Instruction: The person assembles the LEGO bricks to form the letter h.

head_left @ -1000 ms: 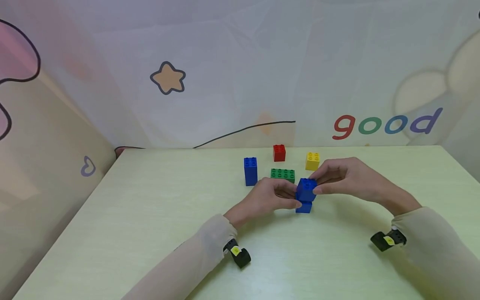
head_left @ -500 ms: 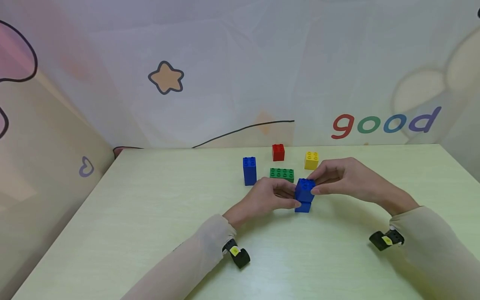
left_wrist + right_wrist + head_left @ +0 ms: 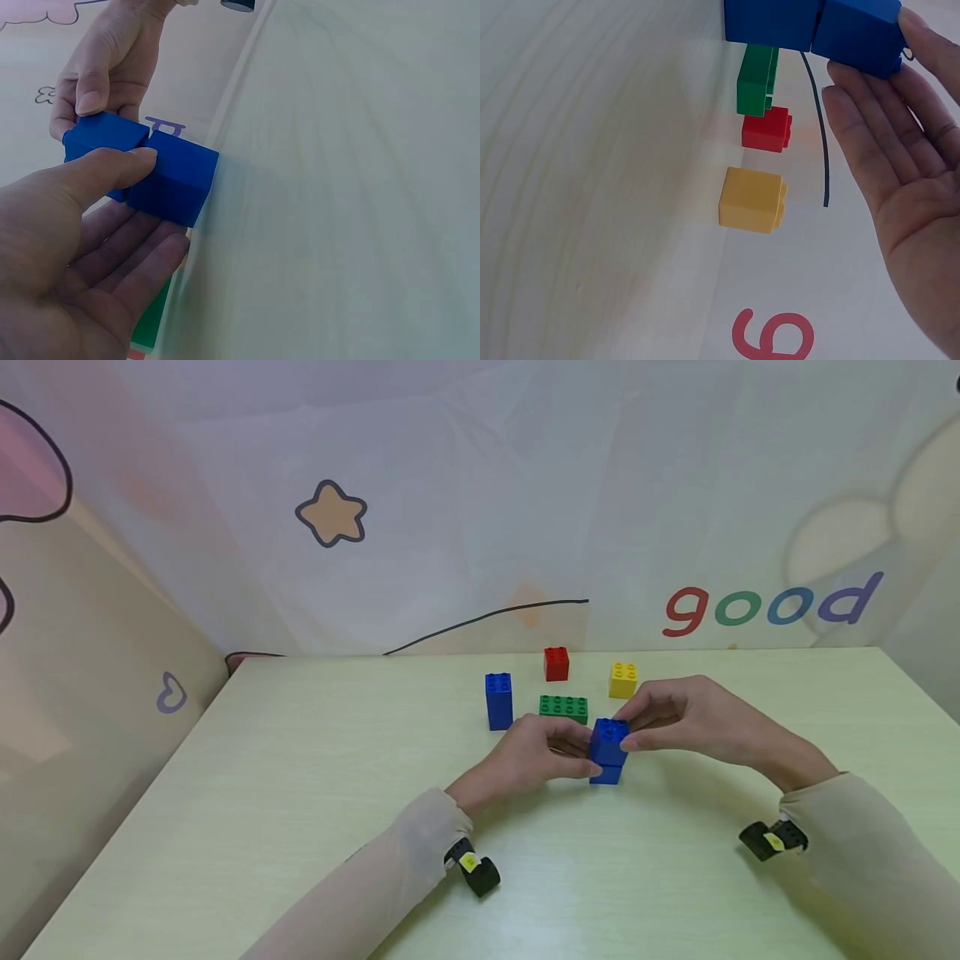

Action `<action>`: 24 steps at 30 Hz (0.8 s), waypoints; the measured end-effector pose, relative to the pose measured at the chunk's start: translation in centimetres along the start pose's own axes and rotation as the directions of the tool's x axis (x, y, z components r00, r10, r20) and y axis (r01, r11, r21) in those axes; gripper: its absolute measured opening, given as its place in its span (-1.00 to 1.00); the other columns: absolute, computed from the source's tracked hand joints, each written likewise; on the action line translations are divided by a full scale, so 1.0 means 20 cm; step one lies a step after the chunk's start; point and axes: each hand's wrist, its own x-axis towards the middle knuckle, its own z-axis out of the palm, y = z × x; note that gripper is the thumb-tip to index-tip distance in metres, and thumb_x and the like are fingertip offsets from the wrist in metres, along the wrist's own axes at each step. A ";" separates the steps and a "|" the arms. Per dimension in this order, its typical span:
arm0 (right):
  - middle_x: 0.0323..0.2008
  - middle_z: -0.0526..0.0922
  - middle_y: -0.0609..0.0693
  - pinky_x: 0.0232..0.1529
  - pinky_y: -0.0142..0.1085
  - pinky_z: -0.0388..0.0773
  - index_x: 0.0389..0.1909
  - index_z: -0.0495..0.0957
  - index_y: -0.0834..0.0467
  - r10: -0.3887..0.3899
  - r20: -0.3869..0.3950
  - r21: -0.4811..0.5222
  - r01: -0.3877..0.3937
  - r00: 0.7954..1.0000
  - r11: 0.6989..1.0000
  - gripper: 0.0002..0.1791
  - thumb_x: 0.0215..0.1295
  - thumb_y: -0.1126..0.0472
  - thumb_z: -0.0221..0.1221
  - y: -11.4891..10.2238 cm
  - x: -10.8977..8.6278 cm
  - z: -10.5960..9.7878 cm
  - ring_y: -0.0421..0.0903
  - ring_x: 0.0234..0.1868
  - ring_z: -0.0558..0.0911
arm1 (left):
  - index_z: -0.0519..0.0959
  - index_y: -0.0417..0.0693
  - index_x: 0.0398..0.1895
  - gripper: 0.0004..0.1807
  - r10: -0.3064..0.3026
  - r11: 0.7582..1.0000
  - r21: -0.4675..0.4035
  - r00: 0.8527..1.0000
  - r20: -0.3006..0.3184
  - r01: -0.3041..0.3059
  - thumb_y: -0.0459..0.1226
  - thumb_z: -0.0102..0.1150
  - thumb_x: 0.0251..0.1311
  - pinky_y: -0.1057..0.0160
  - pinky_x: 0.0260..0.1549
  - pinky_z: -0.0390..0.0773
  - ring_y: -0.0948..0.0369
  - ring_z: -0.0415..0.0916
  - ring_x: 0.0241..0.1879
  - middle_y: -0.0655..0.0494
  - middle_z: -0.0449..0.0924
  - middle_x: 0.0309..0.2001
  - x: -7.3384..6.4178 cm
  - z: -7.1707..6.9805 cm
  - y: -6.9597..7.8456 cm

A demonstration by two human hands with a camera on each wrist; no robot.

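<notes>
Two blue toy bricks stand one above the other at the table's middle right. My left hand (image 3: 536,750) pinches the lower blue brick (image 3: 605,775) from the left; its thumb reaches across the seam in the left wrist view. The upper blue brick (image 3: 609,743) is between the thumb and fingers of my right hand (image 3: 693,722), its studs facing up. A thin gap shows between the bricks in the left wrist view, and the upper one sits slightly askew. Whether their studs engage is hidden.
Behind the hands lies a green brick (image 3: 564,707), partly hidden by my left hand. A tall blue block (image 3: 498,702) stands to its left. Farther back are a red brick (image 3: 557,665) and a yellow brick (image 3: 622,681). A printed cloth (image 3: 465,510) hangs behind the table (image 3: 300,777).
Very little differs: the upper blue brick has tipped slightly in my right hand. Both hands keep their places, and the head view has shifted a touch.
</notes>
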 end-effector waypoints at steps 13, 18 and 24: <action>-0.04 0.80 -0.02 0.03 -0.30 0.69 0.03 0.72 0.15 -0.022 0.001 -0.016 0.022 1.000 1.000 -0.70 0.34 0.18 0.48 0.00 0.00 0.01 -0.03 -0.01 0.79 | 0.71 -0.18 0.17 -0.60 -0.002 1.000 -0.008 1.000 0.002 0.002 -0.35 0.52 0.26 0.37 -0.01 0.66 0.32 0.71 -0.11 0.19 0.78 -0.09 0.00 0.00 0.00; -0.03 0.79 -0.02 0.04 -0.25 0.71 0.03 0.72 0.15 -0.033 0.002 -0.031 0.033 0.999 0.999 -0.70 0.34 0.16 0.48 0.00 0.00 0.02 -0.03 0.00 0.78 | 0.72 -0.18 0.16 -0.60 -0.003 1.000 -0.011 1.000 0.005 0.003 -0.36 0.52 0.26 0.37 -0.02 0.67 0.32 0.71 -0.12 0.19 0.79 -0.10 0.00 0.00 0.00; -0.03 0.79 -0.03 0.05 -0.27 0.70 0.02 0.72 0.15 -0.033 0.000 -0.027 0.033 0.999 0.999 -0.71 0.34 0.19 0.48 0.00 0.00 0.02 -0.01 0.02 0.78 | 0.72 -0.19 0.15 -0.60 -0.002 1.000 -0.017 1.000 0.007 0.002 -0.36 0.53 0.25 0.36 -0.02 0.67 0.32 0.72 -0.13 0.19 0.78 -0.11 0.00 0.00 0.00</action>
